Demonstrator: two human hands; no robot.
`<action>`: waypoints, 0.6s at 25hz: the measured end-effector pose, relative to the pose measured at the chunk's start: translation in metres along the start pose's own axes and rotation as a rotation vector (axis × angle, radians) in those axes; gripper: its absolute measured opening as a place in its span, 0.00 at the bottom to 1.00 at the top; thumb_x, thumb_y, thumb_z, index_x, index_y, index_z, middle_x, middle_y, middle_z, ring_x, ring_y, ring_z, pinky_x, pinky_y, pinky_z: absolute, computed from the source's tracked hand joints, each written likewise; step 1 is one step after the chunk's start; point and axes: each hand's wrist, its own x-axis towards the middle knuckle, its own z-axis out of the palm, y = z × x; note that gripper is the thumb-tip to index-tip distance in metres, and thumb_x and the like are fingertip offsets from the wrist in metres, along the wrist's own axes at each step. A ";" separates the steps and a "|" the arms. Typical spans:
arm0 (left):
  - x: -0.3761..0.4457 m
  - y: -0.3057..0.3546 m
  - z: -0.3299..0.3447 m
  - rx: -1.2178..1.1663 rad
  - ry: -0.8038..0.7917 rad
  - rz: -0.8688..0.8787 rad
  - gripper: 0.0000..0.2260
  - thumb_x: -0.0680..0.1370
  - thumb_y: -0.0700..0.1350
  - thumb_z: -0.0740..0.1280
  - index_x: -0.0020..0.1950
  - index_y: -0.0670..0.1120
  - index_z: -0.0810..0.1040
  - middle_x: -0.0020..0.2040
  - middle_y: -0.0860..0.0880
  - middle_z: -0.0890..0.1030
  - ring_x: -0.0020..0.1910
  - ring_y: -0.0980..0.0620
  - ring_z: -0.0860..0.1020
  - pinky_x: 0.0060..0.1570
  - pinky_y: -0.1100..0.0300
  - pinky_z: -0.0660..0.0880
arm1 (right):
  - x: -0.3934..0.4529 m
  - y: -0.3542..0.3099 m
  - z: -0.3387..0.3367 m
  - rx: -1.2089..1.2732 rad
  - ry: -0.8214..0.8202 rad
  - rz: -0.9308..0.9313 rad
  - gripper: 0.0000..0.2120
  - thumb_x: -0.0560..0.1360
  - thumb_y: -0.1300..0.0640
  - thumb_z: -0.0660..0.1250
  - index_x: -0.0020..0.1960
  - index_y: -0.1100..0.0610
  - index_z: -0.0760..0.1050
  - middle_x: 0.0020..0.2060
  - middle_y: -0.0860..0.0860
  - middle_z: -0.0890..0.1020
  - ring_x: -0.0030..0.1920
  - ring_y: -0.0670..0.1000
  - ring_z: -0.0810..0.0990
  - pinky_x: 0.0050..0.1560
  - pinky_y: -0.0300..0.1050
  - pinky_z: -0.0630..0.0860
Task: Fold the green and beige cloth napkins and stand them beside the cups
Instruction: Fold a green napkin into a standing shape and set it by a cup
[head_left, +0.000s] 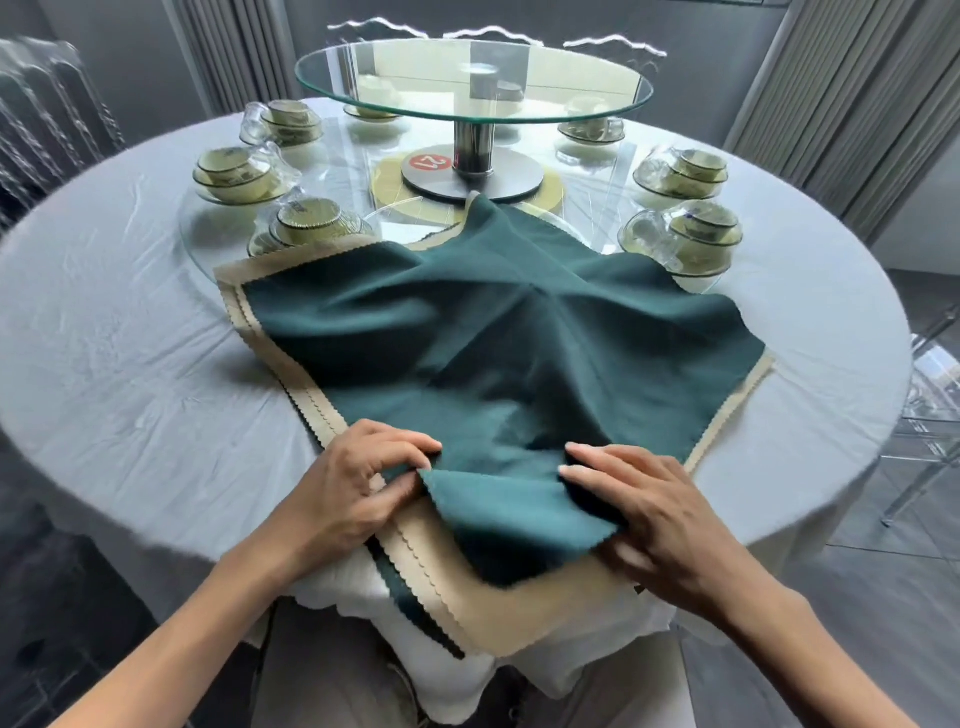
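while both hands pinch the green napkin (498, 338), left hand (358, 483), right hand (644, 504), beige napkins (519, 608) beneath

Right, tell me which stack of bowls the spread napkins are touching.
The stack of bowls at the napkins' far left corner: the beige napkin edge reaches its base. The other stacks, including the near-right one, stand clear.

Dark green napkin (498, 332) in plain cloth, beige napkins (524, 618) with scalloped edges beneath it, pale grey-white tablecloth (130, 374) over the worktop, olive-green bowls (234, 174) with dark rims, red round tag (427, 162) with white digits, clear glass turntable (472, 78)
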 end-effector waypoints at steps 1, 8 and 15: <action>0.000 -0.001 0.000 0.039 -0.028 0.017 0.09 0.70 0.49 0.69 0.49 0.54 0.83 0.58 0.65 0.80 0.58 0.59 0.75 0.58 0.56 0.71 | 0.003 -0.001 0.002 0.003 -0.012 0.050 0.37 0.64 0.53 0.66 0.73 0.46 0.66 0.75 0.44 0.65 0.68 0.48 0.69 0.62 0.44 0.65; -0.005 -0.002 0.001 0.184 0.045 0.001 0.21 0.71 0.46 0.55 0.57 0.53 0.83 0.59 0.60 0.81 0.60 0.60 0.73 0.61 0.53 0.68 | 0.019 0.001 0.019 0.034 -0.027 0.031 0.37 0.63 0.62 0.63 0.73 0.51 0.66 0.73 0.50 0.70 0.74 0.48 0.63 0.69 0.46 0.59; 0.001 0.002 -0.006 0.236 0.018 0.065 0.12 0.73 0.43 0.55 0.48 0.52 0.77 0.40 0.53 0.79 0.42 0.50 0.77 0.47 0.51 0.73 | 0.015 0.005 0.014 0.112 0.031 0.125 0.41 0.62 0.62 0.48 0.76 0.55 0.65 0.76 0.48 0.61 0.76 0.45 0.57 0.72 0.31 0.49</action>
